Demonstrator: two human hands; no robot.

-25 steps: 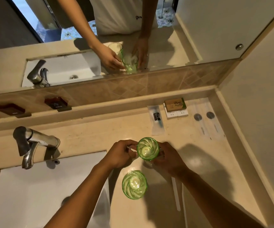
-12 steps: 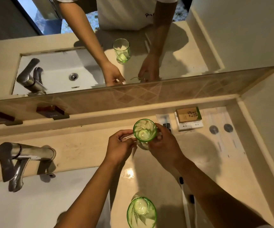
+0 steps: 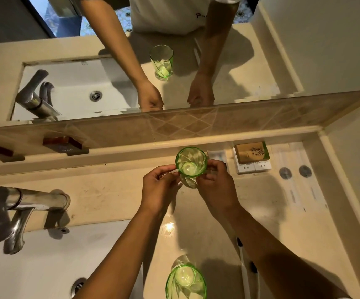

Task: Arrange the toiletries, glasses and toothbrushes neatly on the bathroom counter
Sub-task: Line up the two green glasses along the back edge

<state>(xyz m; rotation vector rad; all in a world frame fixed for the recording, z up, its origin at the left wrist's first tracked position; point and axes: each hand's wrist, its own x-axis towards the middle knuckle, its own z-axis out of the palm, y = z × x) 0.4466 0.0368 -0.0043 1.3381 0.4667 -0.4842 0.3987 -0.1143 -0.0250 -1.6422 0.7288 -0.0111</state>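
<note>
A green glass (image 3: 191,165) stands upright at the back of the counter, close to the ledge under the mirror. My left hand (image 3: 159,188) holds its left side with curled fingers, and my right hand (image 3: 215,186) curls round its right side. A second green glass (image 3: 185,281) stands alone near the front edge. Two white toothbrushes (image 3: 242,266) lie on the counter, partly hidden under my right forearm. A brown soap box (image 3: 252,152) sits on white boxes (image 3: 253,168) at the back right.
Two long wrapped packets (image 3: 300,178) lie side by side by the right wall. A small sachet (image 3: 217,155) lies behind my right hand. The chrome tap (image 3: 12,210) and white sink (image 3: 45,266) fill the left. The mirror (image 3: 174,61) runs along the back.
Both hands have carried the green glass away from the second glass to the back ledge, beside the sachet. The second glass has stayed in place.
</note>
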